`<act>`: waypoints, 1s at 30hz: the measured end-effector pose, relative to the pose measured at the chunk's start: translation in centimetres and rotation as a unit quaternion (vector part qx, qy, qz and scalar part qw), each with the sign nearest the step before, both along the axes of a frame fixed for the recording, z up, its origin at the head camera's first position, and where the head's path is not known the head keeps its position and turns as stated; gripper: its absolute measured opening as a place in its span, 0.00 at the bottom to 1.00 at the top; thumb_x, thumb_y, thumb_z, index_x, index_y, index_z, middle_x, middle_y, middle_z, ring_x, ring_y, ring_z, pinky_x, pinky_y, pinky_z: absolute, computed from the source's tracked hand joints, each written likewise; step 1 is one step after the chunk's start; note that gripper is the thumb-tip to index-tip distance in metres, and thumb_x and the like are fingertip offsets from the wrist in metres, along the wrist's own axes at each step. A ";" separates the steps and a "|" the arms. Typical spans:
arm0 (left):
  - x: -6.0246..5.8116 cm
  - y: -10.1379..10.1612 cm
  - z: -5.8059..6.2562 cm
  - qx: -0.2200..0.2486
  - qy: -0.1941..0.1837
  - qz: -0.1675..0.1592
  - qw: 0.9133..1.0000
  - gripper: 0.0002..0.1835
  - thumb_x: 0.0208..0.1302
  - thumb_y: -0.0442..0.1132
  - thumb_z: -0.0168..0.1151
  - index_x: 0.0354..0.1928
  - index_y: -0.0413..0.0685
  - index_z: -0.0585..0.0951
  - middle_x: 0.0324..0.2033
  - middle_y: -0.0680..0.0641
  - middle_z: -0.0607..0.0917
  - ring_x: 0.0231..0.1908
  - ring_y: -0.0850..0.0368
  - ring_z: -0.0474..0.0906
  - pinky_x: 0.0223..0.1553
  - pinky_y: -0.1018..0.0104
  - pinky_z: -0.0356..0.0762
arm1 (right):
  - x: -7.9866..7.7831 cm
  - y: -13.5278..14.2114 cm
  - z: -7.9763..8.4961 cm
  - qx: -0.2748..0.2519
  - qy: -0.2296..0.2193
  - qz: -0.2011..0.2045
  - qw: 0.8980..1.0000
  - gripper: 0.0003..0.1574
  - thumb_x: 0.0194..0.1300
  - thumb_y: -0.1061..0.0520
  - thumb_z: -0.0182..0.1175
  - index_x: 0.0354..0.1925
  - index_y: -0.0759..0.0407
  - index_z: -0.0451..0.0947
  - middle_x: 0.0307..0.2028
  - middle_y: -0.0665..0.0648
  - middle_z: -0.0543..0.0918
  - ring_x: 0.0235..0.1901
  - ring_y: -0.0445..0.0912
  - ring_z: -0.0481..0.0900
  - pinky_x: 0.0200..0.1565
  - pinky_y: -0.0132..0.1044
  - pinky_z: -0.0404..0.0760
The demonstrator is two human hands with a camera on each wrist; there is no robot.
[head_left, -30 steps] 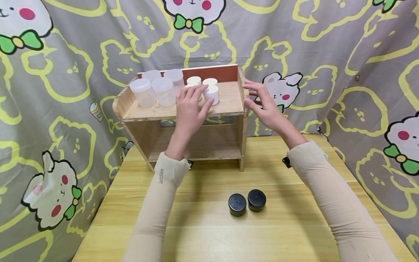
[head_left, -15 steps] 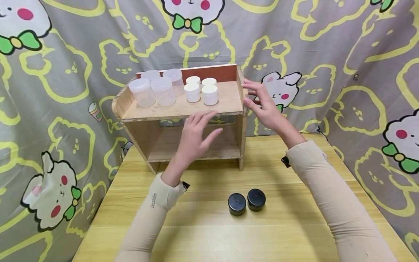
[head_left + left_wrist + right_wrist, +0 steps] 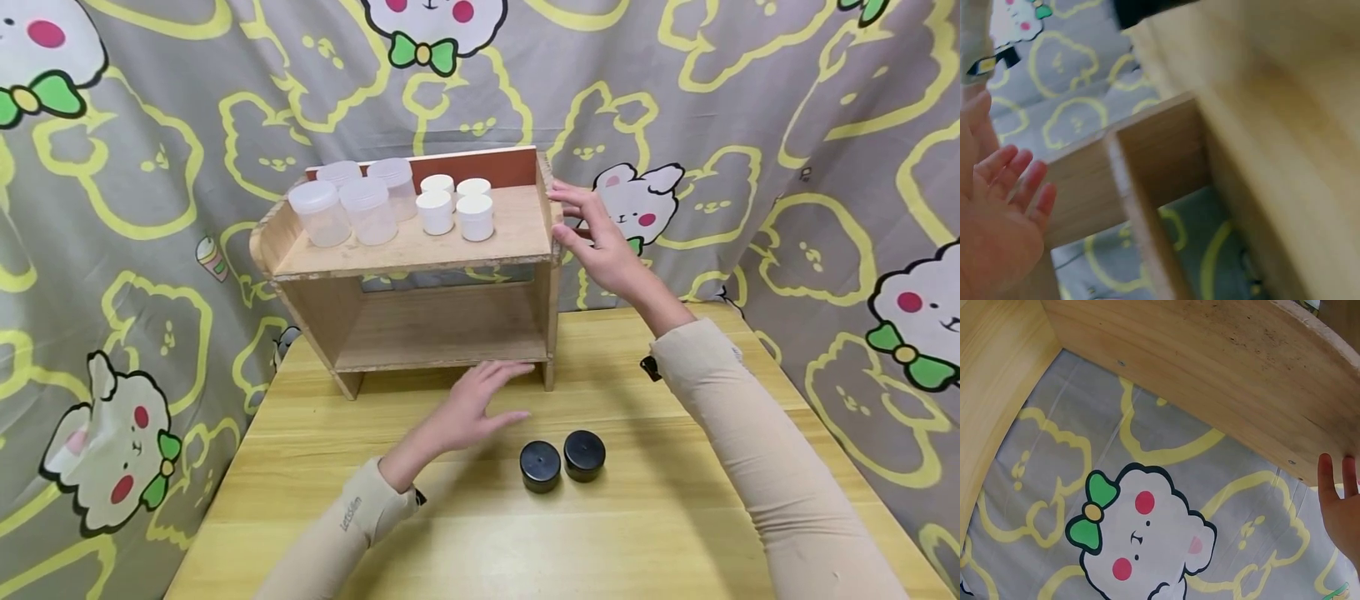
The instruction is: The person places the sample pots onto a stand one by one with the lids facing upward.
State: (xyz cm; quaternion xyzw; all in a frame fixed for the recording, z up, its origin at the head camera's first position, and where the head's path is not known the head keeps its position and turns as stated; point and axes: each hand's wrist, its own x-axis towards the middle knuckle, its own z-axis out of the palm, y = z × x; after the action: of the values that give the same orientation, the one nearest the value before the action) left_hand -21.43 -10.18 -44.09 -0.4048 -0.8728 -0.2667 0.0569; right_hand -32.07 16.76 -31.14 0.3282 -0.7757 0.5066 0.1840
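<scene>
My left hand (image 3: pixel 476 408) hovers over the table in front of the shelf's foot, fingers extended and thumb apart, holding nothing. Just to its right sit two short black round containers (image 3: pixel 540 465), side by side. My right hand (image 3: pixel 603 250) rests its fingertips against the outer right side of a small wooden shelf (image 3: pixel 450 325); in the right wrist view, fingers (image 3: pixel 1327 478) touch that side panel. On the shelf's top board stand several translucent lidded jars (image 3: pixel 322 218) at the left. Several smaller white jars (image 3: pixel 476 218) are grouped beside them.
The shelf stands at the back of the wooden table (image 3: pixel 570 550), close to a patterned grey curtain (image 3: pixel 480 108) that encloses the back and sides. Raised side panels and a reddish-brown back strip (image 3: pixel 510 169) border its top board.
My left hand has come away from the white jars and moved down and toward me, stopping near the black containers. My right hand stays at the shelf's side.
</scene>
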 end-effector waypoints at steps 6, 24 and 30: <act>1.0 0.5 -2.9 -0.064 -0.074 -0.033 0.995 0.43 0.66 0.62 0.68 0.78 0.57 0.65 0.73 0.53 0.71 0.73 0.54 0.67 0.72 0.51 0.69 | 0.3 -0.1 0.3 -0.001 0.000 -0.005 1.000 0.31 0.78 0.64 0.54 0.74 0.54 0.62 0.80 0.53 0.57 0.70 0.63 0.69 0.67 0.65 0.70; 2.3 1.7 -6.3 -0.144 -0.109 -0.091 0.979 0.43 0.64 0.59 0.71 0.76 0.55 0.67 0.70 0.51 0.76 0.70 0.58 0.72 0.71 0.62 0.70 | 2.7 -0.8 1.7 0.000 -0.014 -0.001 1.000 0.29 0.79 0.64 0.52 0.73 0.62 0.61 0.80 0.61 0.56 0.70 0.66 0.66 0.68 0.66 0.68; 2.1 1.8 -6.8 -0.148 -0.102 -0.099 0.979 0.41 0.65 0.61 0.69 0.75 0.54 0.68 0.69 0.51 0.77 0.68 0.58 0.74 0.70 0.63 0.71 | 0.5 -0.2 0.3 0.001 -0.005 -0.005 1.000 0.30 0.79 0.63 0.53 0.74 0.56 0.62 0.80 0.55 0.56 0.70 0.63 0.67 0.67 0.65 0.69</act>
State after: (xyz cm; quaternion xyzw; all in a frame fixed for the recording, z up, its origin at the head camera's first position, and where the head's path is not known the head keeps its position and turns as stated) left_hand -19.32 -8.42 -50.89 -0.4639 -0.8592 -0.1792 -0.1200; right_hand -31.59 16.54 -30.87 0.3222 -0.7785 0.5070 0.1820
